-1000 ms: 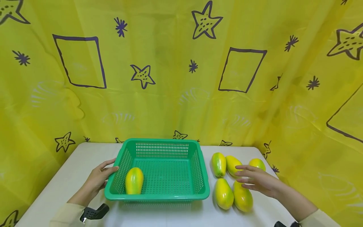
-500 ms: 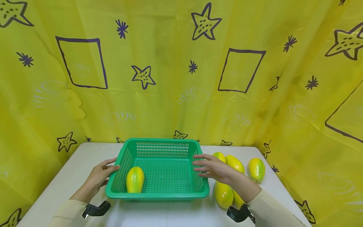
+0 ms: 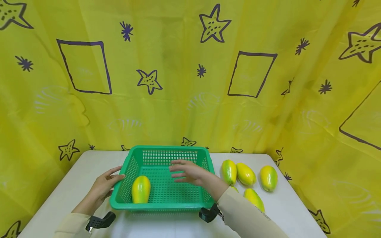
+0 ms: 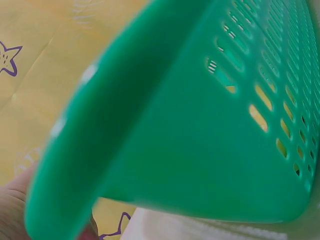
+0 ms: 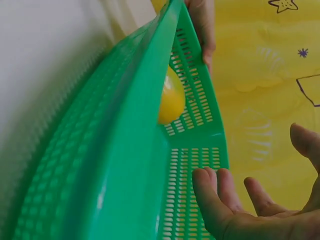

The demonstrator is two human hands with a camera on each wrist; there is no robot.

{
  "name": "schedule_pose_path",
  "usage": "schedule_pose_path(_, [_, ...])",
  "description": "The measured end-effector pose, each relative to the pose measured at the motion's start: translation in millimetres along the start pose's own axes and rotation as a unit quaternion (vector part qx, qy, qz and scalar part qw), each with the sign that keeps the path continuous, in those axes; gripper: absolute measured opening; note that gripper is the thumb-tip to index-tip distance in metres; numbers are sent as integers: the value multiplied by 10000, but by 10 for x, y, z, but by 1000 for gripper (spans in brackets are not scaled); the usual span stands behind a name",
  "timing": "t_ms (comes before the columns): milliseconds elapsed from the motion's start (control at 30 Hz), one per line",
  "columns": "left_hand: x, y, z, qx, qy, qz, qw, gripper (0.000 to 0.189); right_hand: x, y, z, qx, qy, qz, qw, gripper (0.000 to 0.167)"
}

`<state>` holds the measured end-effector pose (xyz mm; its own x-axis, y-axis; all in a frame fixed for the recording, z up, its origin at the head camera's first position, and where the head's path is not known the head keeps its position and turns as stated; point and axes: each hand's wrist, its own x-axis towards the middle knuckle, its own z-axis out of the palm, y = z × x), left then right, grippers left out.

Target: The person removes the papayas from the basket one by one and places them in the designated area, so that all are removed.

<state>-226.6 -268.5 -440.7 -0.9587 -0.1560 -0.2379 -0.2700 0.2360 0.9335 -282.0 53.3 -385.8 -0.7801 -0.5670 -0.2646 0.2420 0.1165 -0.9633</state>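
A green plastic basket (image 3: 165, 206) with slotted walls stands on the table. My left hand (image 3: 102, 188) holds its left rim, thumb at the edge and the other fingers against the outer side. One yellow-green mango (image 3: 141, 189) lies inside, at the left of the basket. Over the basket's right half is my right hand (image 3: 189, 172), fingers spread and holding nothing. In the right wrist view the right hand's fingers (image 5: 207, 195) reach across the far wall, apart from the mango (image 5: 172, 97).
Several more mangoes lie on the white table (image 3: 285, 211) right of the basket, among them a mango (image 3: 229, 172) close to its side and a mango (image 3: 268, 178) farthest right. My right sleeve (image 3: 244, 211) partly covers the nearer ones. A yellow patterned curtain (image 3: 178, 112) hangs behind.
My right hand has moved left from above the loose mangoes, past the basket's right rim, to over its inside. My left hand, the basket and the mango inside stay put.
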Motion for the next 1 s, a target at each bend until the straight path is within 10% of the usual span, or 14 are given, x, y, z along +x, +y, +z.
schedule_pose_path(1000, [13,-57,45,-200,223,-10,9995,68,616,455,754,-736,574,-37,9956,63])
